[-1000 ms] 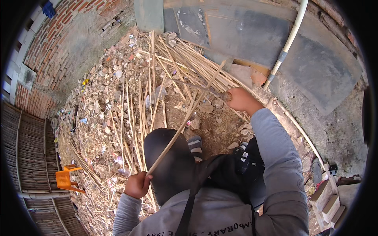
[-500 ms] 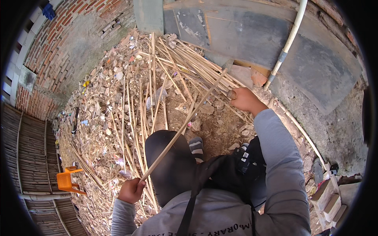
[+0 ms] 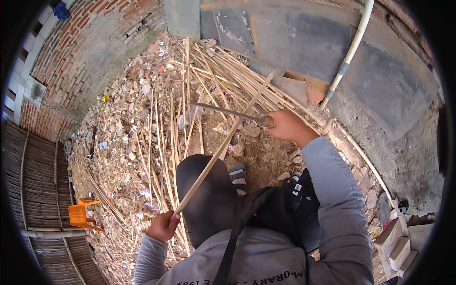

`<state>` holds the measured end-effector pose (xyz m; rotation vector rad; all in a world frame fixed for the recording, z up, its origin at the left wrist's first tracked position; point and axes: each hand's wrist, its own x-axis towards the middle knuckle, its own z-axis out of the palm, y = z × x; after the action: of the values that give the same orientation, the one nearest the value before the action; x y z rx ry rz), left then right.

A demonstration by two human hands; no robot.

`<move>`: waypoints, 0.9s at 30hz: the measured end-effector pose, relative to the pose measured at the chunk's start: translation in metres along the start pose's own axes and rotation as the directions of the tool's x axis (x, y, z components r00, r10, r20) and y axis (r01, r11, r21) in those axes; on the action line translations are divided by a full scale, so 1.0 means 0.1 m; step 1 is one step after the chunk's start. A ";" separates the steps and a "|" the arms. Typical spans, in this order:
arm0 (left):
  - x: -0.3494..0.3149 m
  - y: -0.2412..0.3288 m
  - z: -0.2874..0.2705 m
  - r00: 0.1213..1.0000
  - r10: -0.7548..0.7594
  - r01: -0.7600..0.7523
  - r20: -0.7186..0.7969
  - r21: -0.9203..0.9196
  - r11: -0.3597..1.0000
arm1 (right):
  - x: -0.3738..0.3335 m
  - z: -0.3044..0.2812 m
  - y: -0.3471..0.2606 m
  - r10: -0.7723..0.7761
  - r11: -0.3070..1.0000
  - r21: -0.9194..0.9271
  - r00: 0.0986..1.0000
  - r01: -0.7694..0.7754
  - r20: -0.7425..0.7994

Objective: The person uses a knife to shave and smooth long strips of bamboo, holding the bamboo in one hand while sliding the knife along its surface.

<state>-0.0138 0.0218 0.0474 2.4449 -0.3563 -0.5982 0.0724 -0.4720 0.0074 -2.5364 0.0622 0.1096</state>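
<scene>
My left hand [image 3: 163, 226] is closed around the lower end of a long pale bamboo strip [image 3: 204, 174]. The strip slants up and to the right across my dark-clad knee, its far end raised over the ground. In my right hand [image 3: 290, 126] is the handle of a long-bladed knife [image 3: 221, 109]. Its thin blade points left and crosses the strip in the upper half of its length. Whether the edge touches the strip I cannot tell.
Many bamboo strips [image 3: 237, 71] lie heaped by the far panels, with others [image 3: 154, 142] loose on the rubble to the left. An orange plastic chair [image 3: 80, 217] stands at the left. A pale pipe [image 3: 350, 52] leans at the right wall; wood blocks [image 3: 399, 251] lie lower right.
My right hand has moved slightly left and nearer to me, and the knife blade has swung into plain view across the strip. My left hand keeps its hold, barely shifted.
</scene>
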 end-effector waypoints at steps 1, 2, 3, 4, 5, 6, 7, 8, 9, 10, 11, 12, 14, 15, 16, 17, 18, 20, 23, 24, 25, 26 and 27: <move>0.00 -0.06 0.04 1.000 0.022 -0.021 -0.014 0.026 0.999 | -0.03 -0.04 -0.10 -0.037 0.997 -0.060 0.999 0.039 0.036; -0.01 -0.12 0.07 0.999 0.043 -0.042 -0.029 0.053 0.998 | -0.03 -0.03 -0.12 -0.038 0.998 -0.054 0.998 0.040 0.048; 0.02 -0.15 0.08 0.999 0.041 -0.040 -0.022 0.052 0.998 | -0.07 -0.08 -0.12 -0.049 0.994 -0.097 0.996 0.056 0.072; 0.05 -0.18 0.07 0.997 0.066 -0.063 -0.029 0.085 0.994 | -0.08 -0.11 -0.10 -0.061 0.988 -0.139 0.993 0.074 0.097; 0.06 -0.20 0.06 0.995 0.090 -0.085 -0.036 0.118 0.989 | -0.04 -0.03 0.10 -0.059 0.988 -0.137 0.993 0.072 0.103; 0.11 -0.19 0.07 0.997 0.080 -0.078 -0.020 0.093 0.993 | 0.01 0.06 0.48 0.031 0.996 -0.084 1.000 -0.031 -0.003; 0.18 -0.13 0.03 0.993 0.111 -0.108 -0.031 0.088 0.990 | 0.08 0.05 0.74 0.114 0.993 -0.030 0.987 -0.118 -0.117; 0.14 0.03 -0.07 0.997 0.081 -0.081 -0.002 0.087 0.993 | 0.10 0.07 0.83 0.061 0.991 -0.112 0.991 -0.074 -0.116; 0.10 0.10 -0.11 0.999 0.041 -0.043 0.025 0.079 0.996 | 0.12 0.05 0.77 0.046 0.992 -0.110 0.992 -0.059 -0.119; 0.08 0.04 -0.10 0.999 0.036 -0.037 0.034 0.053 0.998 | 0.09 0.04 0.66 0.054 0.995 -0.075 0.989 -0.064 -0.135; 0.07 -0.01 -0.08 0.999 0.027 -0.029 0.035 0.058 0.998 | 0.06 0.00 0.55 0.064 0.997 -0.040 0.986 -0.070 -0.152; 0.07 -0.04 -0.06 0.998 0.052 -0.054 0.033 0.070 0.996 | 0.01 -0.09 0.33 0.068 0.996 -0.042 0.991 -0.073 -0.115; 0.06 -0.12 0.03 0.999 0.047 -0.048 0.012 0.064 0.997 | -0.05 -0.06 0.09 -0.022 0.993 -0.116 0.997 0.013 -0.074; 0.06 -0.13 0.04 0.999 0.048 -0.049 0.012 0.063 0.997 | -0.06 -0.10 -0.01 -0.129 0.974 -0.192 0.990 0.117 -0.049; 0.06 -0.14 0.03 0.997 0.081 -0.080 -0.010 0.095 0.992 | -0.07 -0.14 -0.09 -0.101 0.960 -0.262 0.995 0.100 0.009; 0.05 -0.15 0.03 0.993 0.113 -0.108 -0.033 0.126 0.986 | -0.02 -0.11 0.03 -0.104 0.959 -0.263 0.994 0.104 0.012; 0.07 -0.12 0.02 0.991 0.127 -0.122 -0.031 0.125 0.985 | 0.03 -0.11 0.31 0.000 0.991 -0.135 0.999 -0.008 -0.054; 0.12 -0.04 -0.02 0.991 0.127 -0.122 -0.031 0.127 0.984 | 0.05 -0.11 0.78 0.176 0.984 0.043 0.964 -0.171 -0.198; 0.09 -0.13 -0.06 0.996 0.091 -0.087 -0.014 0.174 0.981 | -0.02 -0.27 0.73 0.178 0.984 0.010 0.964 -0.179 -0.200; 0.08 -0.15 -0.04 0.996 0.091 -0.088 -0.014 0.174 0.981 | -0.05 -0.24 0.65 0.104 0.995 0.028 0.955 -0.100 -0.276; 0.06 -0.15 -0.03 0.997 0.080 -0.076 -0.022 0.164 0.984 | -0.07 -0.23 0.55 0.113 0.994 0.031 0.956 -0.109 -0.272; 0.06 -0.14 -0.02 0.997 0.069 -0.064 -0.029 0.155 0.986 | -0.08 -0.24 0.44 0.025 0.998 -0.046 0.966 -0.039 -0.258; 0.05 -0.14 0.01 0.997 0.067 -0.063 -0.023 0.146 0.987 | -0.09 -0.24 0.30 -0.067 0.991 -0.130 0.970 0.037 -0.232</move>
<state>-0.0079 0.0303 0.0364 2.5669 -0.4821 -0.5265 0.0627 -0.5103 0.0110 -2.6621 0.0850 -0.2170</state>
